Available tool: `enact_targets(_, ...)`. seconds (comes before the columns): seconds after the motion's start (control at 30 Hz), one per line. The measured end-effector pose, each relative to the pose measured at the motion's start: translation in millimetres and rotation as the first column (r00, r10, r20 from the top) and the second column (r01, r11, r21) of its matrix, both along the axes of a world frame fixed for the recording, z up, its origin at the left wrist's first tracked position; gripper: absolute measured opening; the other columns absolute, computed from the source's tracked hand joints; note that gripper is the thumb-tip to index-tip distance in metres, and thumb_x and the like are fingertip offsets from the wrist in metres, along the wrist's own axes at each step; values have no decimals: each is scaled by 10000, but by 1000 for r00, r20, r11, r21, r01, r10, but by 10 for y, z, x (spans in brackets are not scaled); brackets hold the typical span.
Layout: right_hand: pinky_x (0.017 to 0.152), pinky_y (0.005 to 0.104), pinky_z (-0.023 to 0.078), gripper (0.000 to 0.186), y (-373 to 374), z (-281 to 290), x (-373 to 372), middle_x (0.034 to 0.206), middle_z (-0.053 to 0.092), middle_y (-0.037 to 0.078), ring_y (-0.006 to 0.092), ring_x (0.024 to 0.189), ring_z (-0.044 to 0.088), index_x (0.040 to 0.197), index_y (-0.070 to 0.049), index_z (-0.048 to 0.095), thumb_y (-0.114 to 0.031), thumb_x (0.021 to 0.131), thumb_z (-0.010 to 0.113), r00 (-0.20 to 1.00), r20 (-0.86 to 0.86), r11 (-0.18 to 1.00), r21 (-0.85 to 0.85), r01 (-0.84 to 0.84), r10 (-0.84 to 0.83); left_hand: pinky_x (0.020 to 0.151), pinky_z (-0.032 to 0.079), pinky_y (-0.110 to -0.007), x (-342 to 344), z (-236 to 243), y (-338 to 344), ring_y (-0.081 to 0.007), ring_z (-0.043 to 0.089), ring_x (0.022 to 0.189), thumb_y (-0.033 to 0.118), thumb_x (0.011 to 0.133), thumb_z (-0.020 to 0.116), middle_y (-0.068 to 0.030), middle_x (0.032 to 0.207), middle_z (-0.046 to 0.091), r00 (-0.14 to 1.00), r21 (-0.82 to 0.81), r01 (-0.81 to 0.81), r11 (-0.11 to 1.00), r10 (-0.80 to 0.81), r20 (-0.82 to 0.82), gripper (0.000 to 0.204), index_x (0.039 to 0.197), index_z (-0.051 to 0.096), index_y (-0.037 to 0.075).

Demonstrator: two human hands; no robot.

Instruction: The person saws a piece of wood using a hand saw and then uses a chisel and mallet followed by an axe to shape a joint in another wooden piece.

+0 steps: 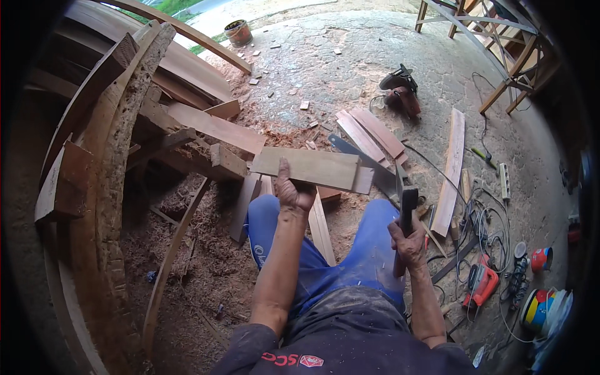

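My left hand [294,194] grips a short, flat wooden board [312,166] by its near edge, thumb on top and fingers hidden beneath. The board lies roughly level in front of my knees. A second, paler piece [363,180] shows under its right end. My right hand [409,242] is closed around the wooden handle of a dark-headed tool [409,203], held upright over my right knee; whether it is a hammer or a hatchet I cannot tell. Beyond it lies a handsaw [347,147], its blade partly hidden behind the boards.
Heavy timbers [112,144] stand along the left, above wood shavings [187,250]. Loose boards [369,134] and a long plank [450,169] lie ahead and right. A circular saw [403,94], a red power tool [481,284], tangled cables and a power strip [504,181] occupy the right.
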State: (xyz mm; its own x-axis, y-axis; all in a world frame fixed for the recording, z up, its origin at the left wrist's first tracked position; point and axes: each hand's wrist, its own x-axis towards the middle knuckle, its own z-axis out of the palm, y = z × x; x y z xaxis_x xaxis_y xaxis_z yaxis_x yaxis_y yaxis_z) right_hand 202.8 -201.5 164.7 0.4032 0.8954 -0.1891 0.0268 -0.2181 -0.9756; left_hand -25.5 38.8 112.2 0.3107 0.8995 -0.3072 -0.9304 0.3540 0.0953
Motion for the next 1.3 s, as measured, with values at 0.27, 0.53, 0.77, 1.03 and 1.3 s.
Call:
enact_targets(0.27,478,268,482,230,409,94,-172,698,587,17,123,505,583,910,-53,559,-95,864,780,951,-115,925,223,308,-288,1137,459,-506,817,-488,-526,-317,621,1228,368,961,723,-142,1300,657,977,-81,194,978,-185,107,521,1336,571,40)
enact_targets(0.53,528,271,506,219,287,-36,-60,729,600,27,125,562,617,918,-33,570,-101,866,771,976,72,966,171,193,-208,1177,376,-567,710,-734,-904,-372,466,1409,237,846,772,-185,1546,460,201,44,178,983,8,-980,904,1592,293,61)
enact_targets(0.77,650,423,514,252,550,87,-240,767,628,139,317,704,666,964,-40,586,-157,850,777,779,624,979,190,-76,-60,1255,274,-442,520,-21,-950,-427,156,1562,107,780,674,-225,1687,150,-103,145,931,336,620,-778,1038,1646,103,81)
enact_targets(1.03,640,415,529,277,718,396,-532,799,676,163,329,697,690,980,-24,597,-190,872,790,866,498,941,267,-205,47,1006,504,-420,609,-302,-856,-344,586,1196,196,832,787,-220,1306,541,132,448,566,692,460,-878,987,1598,184,43)
enact_targets(1.3,614,455,525,328,138,5,99,736,662,190,394,698,694,964,-19,579,-270,893,777,816,560,988,-35,-153,146,989,510,-383,-588,82,328,-211,597,1139,20,886,726,-135,1332,567,199,628,195,753,597,-777,774,1551,332,-13)
